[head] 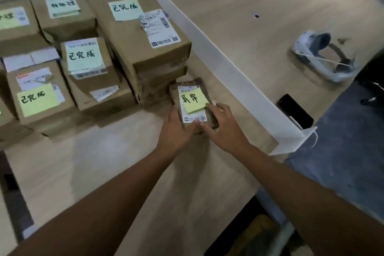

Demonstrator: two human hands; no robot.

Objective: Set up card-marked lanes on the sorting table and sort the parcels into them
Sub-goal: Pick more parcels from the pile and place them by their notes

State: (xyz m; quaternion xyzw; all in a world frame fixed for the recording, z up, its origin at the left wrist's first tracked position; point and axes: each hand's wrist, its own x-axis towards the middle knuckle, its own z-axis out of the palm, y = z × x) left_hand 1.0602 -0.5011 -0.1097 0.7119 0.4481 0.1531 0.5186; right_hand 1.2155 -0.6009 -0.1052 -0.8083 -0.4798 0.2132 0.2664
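In the head view, seven brown parcels show in all: six stacked in the upper left of the frame and one small parcel point(194, 106) alone at centre, lying flat on the wooden table point(108, 172) just beside the stack's right base. Six sticky notes are visible; the yellow note point(194, 99) sits on the small parcel's white label. A white divider point(218, 56) runs diagonally from top centre to lower right. Beyond it lie one barcode scanner point(323, 56) and one black phone point(296, 111).

Both forearms reach in from the bottom edge. The left hand point(176, 131) cups the small parcel's near left edge; the right hand point(223, 125) lies fingers-spread over its near right corner. Together they grasp it.
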